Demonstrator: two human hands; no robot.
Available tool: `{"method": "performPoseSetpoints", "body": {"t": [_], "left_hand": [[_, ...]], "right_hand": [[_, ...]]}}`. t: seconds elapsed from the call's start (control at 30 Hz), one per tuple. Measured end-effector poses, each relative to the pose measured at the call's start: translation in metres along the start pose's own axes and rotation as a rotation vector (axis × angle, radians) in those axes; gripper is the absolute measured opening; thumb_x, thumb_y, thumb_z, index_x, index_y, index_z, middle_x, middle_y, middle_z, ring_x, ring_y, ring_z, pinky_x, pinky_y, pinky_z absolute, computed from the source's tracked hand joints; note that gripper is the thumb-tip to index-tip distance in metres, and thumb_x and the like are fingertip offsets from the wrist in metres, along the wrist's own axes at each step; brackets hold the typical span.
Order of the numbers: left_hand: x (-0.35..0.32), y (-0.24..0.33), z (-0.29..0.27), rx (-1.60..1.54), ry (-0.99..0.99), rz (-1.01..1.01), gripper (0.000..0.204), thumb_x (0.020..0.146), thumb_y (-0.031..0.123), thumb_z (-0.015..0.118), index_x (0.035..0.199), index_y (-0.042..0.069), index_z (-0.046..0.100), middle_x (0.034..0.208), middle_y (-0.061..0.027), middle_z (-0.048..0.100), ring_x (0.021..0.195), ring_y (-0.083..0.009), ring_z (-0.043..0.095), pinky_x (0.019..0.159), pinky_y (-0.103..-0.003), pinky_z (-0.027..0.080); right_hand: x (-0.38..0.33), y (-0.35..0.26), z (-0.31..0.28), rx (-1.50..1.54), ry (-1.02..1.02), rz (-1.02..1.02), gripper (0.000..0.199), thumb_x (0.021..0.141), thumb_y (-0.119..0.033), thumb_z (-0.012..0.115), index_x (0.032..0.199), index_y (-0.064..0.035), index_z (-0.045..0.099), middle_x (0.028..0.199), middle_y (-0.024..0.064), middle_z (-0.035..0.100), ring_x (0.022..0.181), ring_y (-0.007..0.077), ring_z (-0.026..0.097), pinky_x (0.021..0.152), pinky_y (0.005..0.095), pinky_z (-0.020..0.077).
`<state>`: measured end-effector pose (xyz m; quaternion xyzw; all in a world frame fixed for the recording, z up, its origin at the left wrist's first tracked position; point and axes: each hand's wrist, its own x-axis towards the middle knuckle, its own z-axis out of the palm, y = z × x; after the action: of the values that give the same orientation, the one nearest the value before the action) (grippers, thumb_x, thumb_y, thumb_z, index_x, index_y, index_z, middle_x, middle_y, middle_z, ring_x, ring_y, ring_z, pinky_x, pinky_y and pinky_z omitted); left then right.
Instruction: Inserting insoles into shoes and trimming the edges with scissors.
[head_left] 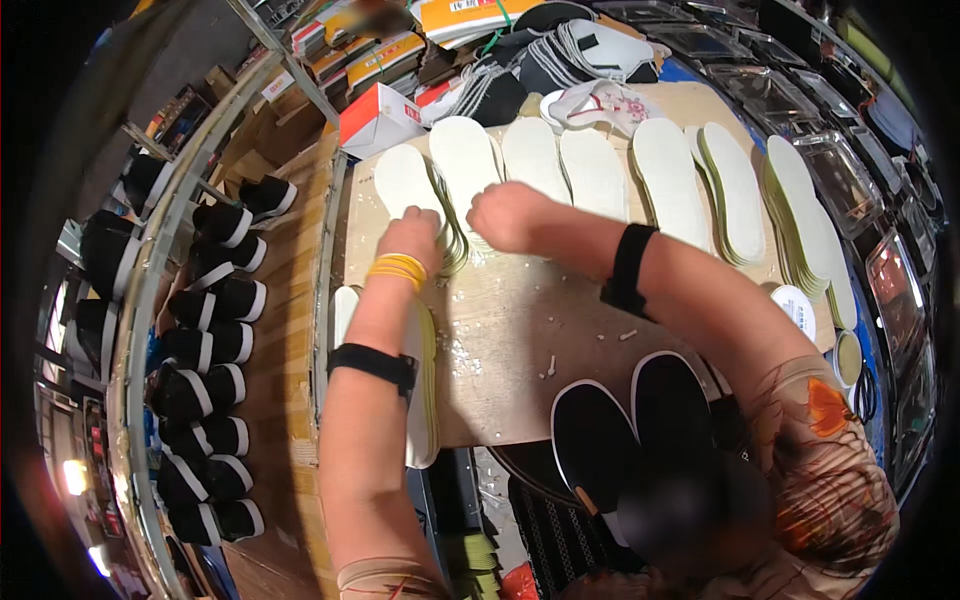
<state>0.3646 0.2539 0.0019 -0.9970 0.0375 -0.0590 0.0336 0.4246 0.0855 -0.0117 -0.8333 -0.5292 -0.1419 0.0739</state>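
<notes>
Near edge: black shoes [594,432] sit side by side, right of the middle, toes toward the tabletop [500,375].
Near-left corner: a thick insole stack [426,395] lies partly behind your left forearm.
Left hand [410,240]: fingers bent at the near end of the leftmost insole stack [401,178] in the far row; you can't tell if they grip.
Right hand [508,217]: curled at the near end of the second insole stack [464,150], apart from your left; its grip is hidden.
Lie of the stacks: both stretch from your hands toward the far edge, long axes leaning slightly left; your left hand is nearer the leftmost, your right nearer the second.
Far-left corner: a white-and-red box [378,120] sits beyond the leftmost stack.
</notes>
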Motion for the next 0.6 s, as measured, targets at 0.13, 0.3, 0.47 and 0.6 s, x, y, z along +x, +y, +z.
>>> {"method": "performPoseSetpoints", "body": {"t": [0.13, 0.3, 0.47, 0.6], "left_hand": [[-0.034, 0.009, -0.042, -0.194, 0.422, -0.278, 0.02, 0.084, 0.017, 0.047, 0.086, -0.001, 0.055, 0.088, -0.0237, 0.057, 0.082, -0.0371, 0.057, 0.073, -0.043, 0.046], [-0.155, 0.062, -0.114, -1.065, 0.64, -0.418, 0.03, 0.089, 0.026, 0.048, 0.09, -0.002, 0.058, 0.073, -0.0042, 0.059, 0.058, -0.0116, 0.056, 0.051, -0.025, 0.044], [-0.327, 0.105, -0.168, -1.423, 0.496, -0.702, 0.032, 0.088, 0.029, 0.049, 0.094, -0.001, 0.054, 0.065, -0.0073, 0.057, 0.04, -0.0116, 0.049, 0.03, -0.02, 0.033], [-0.398, 0.13, -0.168, -1.388, 0.183, -0.741, 0.03, 0.087, 0.029, 0.049, 0.087, -0.001, 0.054, 0.056, -0.0069, 0.055, 0.034, -0.011, 0.047, 0.029, -0.019, 0.032]], "right_hand": [[-0.029, -0.007, -0.045, 0.134, 0.542, 0.194, 0.016, 0.077, -0.012, 0.045, 0.075, -0.0066, 0.06, 0.074, 0.011, 0.061, 0.07, 0.0317, 0.06, 0.062, 0.0417, 0.0475], [-0.207, -0.01, -0.185, 0.921, 1.007, 0.674, 0.032, 0.085, -0.012, 0.051, 0.117, -0.0073, 0.053, 0.082, 0.0015, 0.06, 0.069, 0.0055, 0.055, 0.054, 0.0208, 0.0492], [-0.395, -0.04, -0.245, 1.161, 0.792, 0.836, 0.028, 0.085, -0.014, 0.052, 0.109, -0.0003, 0.056, 0.082, 0.0041, 0.061, 0.052, 0.0036, 0.051, 0.04, 0.015, 0.0388], [-0.457, -0.096, -0.268, 1.159, 0.624, 1.156, 0.021, 0.084, -0.01, 0.051, 0.099, 0.0008, 0.061, 0.072, 0.0049, 0.061, 0.049, 0.0077, 0.054, 0.041, 0.0178, 0.0414]]}}
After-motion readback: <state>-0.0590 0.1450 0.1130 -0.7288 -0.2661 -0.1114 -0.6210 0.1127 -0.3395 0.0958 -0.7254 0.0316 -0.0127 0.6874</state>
